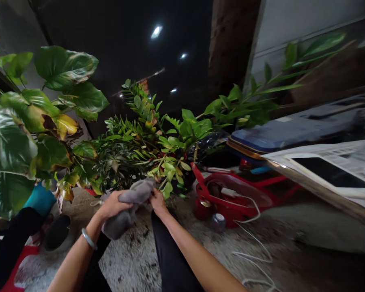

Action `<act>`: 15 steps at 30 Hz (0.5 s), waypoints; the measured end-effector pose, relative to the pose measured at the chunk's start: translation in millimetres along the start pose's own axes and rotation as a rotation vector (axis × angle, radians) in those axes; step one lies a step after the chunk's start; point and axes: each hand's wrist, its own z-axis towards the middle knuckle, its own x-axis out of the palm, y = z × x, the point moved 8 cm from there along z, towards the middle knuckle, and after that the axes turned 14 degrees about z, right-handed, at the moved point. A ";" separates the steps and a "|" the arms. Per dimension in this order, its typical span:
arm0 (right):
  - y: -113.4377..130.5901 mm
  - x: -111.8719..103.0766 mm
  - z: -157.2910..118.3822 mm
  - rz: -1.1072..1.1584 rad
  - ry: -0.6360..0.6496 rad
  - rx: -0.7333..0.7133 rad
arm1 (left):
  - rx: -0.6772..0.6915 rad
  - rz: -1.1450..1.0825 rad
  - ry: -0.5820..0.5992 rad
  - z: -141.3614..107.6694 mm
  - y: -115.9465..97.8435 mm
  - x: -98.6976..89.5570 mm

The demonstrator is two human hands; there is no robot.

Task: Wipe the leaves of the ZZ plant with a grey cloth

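A crumpled grey cloth [118, 225] hangs between my two hands, low in front of my knees. My left hand [117, 206], below a pale bangle, is closed around its upper part. At the cloth's right end my right hand [158, 201] has its fingers pressed together at the edge of the fabric; what lies inside them is partly hidden, and a leaf may be there too. Just beyond both hands grows a green plant [170, 162] with many small leaves, some yellowed, reaching down to my right hand.
Large-leaved foliage [61, 69] fills the left. A red plastic frame [207, 190] stands on the right with a white cable [255, 239] trailing over the floor and a small jar [219, 222] beside it. A cluttered table [310, 194] juts in. Another person's leg [15, 235] shows at left.
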 end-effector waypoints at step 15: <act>-0.7 0.2 0.0 -0.043 0.042 -0.015 | 0.003 0.049 -0.052 -11.5 20.1 12.6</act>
